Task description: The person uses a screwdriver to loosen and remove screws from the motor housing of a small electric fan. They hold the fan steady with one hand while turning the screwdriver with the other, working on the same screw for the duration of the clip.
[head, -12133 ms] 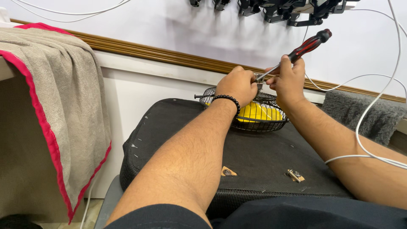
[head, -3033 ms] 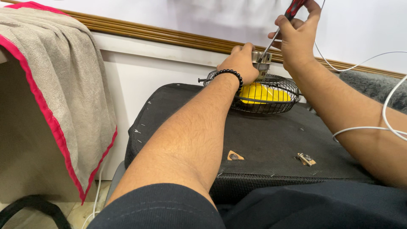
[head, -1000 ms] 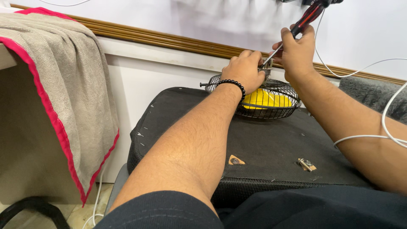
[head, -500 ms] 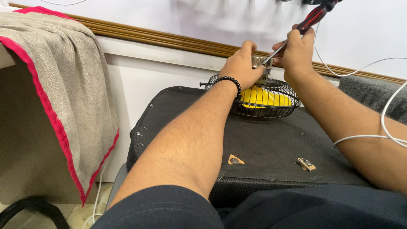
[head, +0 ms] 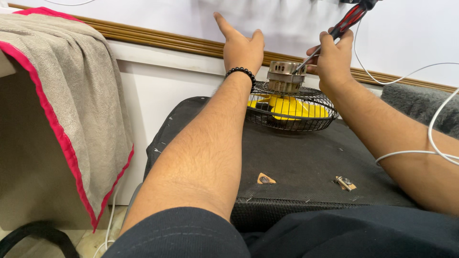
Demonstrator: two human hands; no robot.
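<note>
White wall (head: 406, 43) behind, wood trim (head: 162, 40) running along it, black case (head: 306, 162) as my work surface. Grey towel (head: 71, 86) with red edging hangs off to the left.

Fan (head: 289, 102) sits at the far end of the case, face down: wire cage, yellow blades inside, metal motor housing (head: 283, 76) sticking up on top.

Right hand (head: 334, 59) is closed around a red and black screwdriver (head: 351, 18). Shaft angles down-left, tip at the upper right edge of the motor; I can't tell whether it's seated in a screw, too small here. Hand sits just right of and above the motor.

Left hand (head: 241, 45) is open, fingers spread, holding nothing. It's lifted clear of the fan, just left of and above the motor, in front of the wall. Black bead bracelet (head: 240, 72) on that wrist, which sits over the cage's left rim.

White cable (head: 430, 143) loops across my right forearm. Two small metal fittings (head: 344, 182) on the case near me, well apart from the fan.
</note>
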